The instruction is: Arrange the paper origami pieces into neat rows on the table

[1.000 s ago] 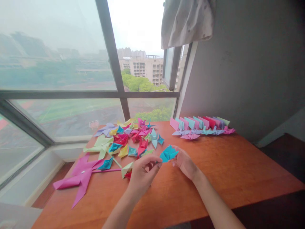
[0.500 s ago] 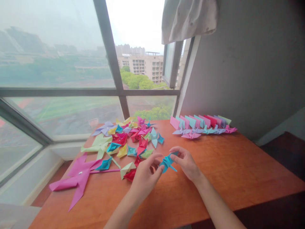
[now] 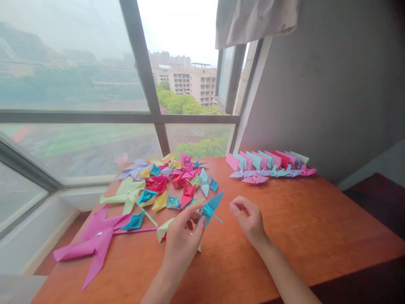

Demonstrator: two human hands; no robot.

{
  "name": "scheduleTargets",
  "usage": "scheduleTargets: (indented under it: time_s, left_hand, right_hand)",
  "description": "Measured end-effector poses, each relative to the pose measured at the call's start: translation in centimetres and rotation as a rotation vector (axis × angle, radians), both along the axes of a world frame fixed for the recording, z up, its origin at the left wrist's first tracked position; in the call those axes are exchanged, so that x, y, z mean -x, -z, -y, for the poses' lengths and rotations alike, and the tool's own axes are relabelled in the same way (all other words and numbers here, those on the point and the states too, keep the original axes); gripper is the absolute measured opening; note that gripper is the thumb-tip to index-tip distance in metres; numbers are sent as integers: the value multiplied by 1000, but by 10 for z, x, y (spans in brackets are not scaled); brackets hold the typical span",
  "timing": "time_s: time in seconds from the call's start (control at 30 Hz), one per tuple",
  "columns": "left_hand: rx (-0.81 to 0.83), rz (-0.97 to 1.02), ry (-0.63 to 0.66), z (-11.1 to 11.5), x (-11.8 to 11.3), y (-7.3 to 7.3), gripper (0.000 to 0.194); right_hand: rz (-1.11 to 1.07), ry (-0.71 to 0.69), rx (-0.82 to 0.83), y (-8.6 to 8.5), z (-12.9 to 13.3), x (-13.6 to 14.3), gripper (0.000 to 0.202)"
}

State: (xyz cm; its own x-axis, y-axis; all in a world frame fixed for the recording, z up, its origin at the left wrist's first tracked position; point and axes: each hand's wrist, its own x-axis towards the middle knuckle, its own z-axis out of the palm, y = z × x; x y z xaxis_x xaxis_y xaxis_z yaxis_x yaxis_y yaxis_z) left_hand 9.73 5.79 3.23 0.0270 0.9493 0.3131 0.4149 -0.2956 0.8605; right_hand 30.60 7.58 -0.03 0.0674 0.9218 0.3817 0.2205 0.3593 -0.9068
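A blue paper crane (image 3: 211,208) is pinched between the thumb and fingers of my left hand (image 3: 185,232), above the middle of the wooden table (image 3: 303,228). One of its wings points up and to the right. My right hand (image 3: 249,219) is just to the right of the crane, not touching it, with its fingers curled together and nothing visible in them. Behind my left hand lies a spread of folded paper pieces, among them a red one (image 3: 188,192), a yellow one (image 3: 160,202) and a light blue one (image 3: 204,182).
A pink pinwheel (image 3: 98,242) lies at the left, with a light green pinwheel (image 3: 126,193) behind it. At the back right stands a row of folded papers (image 3: 261,159), with several paper cranes (image 3: 255,179) before it. Windows and a grey wall (image 3: 322,97) border the table.
My right hand has let go of the blue crane. My left hand has moved a little left with it, and the crane's wing now shows spread. The view has shifted slightly.
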Motion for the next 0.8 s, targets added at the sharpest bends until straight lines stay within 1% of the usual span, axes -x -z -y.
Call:
scheduleTargets:
  time_s: [0.07,0.17,0.27,0.37,0.5,0.6,0.7,0.8]
  left_hand:
    - [7,2,-27,-1,1,1,23]
    - [1,-29,-36,-1,1,1,23]
    - [-25,-93,-2,0,-1,0,25]
    - [-66,-150,57,0,-3,2,27]
    - [-119,-212,97,-1,-3,7,34]
    - [-162,-244,99,1,-2,8,32]
    - [-207,-249,112,3,-1,8,27]
    - [-245,-263,133,4,-1,8,26]
  right_hand:
    - [106,-113,-29,-1,3,2,20]
    - [163,-233,-49,-1,6,7,10]
    - [191,-260,-82,-1,7,12,15]
    - [238,-217,-119,-2,8,14,8]
    - [288,-73,-137,-1,4,13,15]
    - [331,121,-123,2,-2,4,19]
    - [335,366,-83,3,-9,-17,24]
    - [384,552,-30,3,-14,-50,29]
